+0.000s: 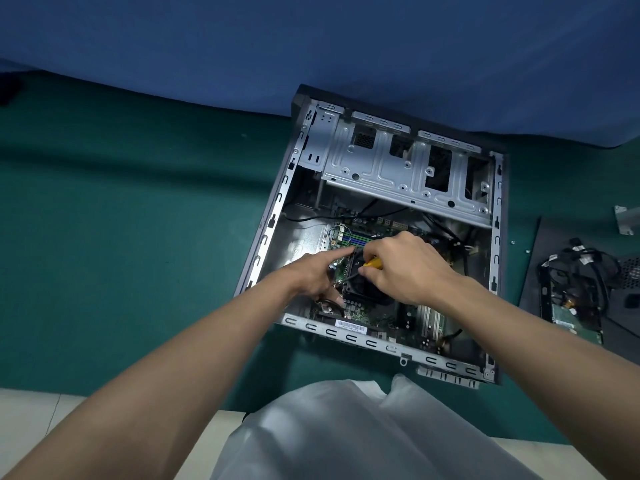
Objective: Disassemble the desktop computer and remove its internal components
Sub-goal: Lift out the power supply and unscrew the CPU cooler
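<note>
An open desktop case [273, 216] lies on its side on the green table, its motherboard [349, 237] exposed. A black CPU cooler fan [360, 289] sits on the board. My right hand [405, 268] grips a yellow-handled screwdriver [374, 263], its shaft slanting down-left to the fan's corner. My left hand [311, 271] rests beside the fan with the index finger stretched out toward the fan's far left corner; its other fingers are curled under. A silver drive cage [398, 168] spans the far end of the case.
A dark side panel [540, 271] lies to the right, carrying a bundle of black cables [581, 271] and a removed drive [575, 323]. A small metal bracket [625, 220] sits at the far right. Blue cloth [311, 46] covers the back. Green table surface [121, 220] spreads out on the left.
</note>
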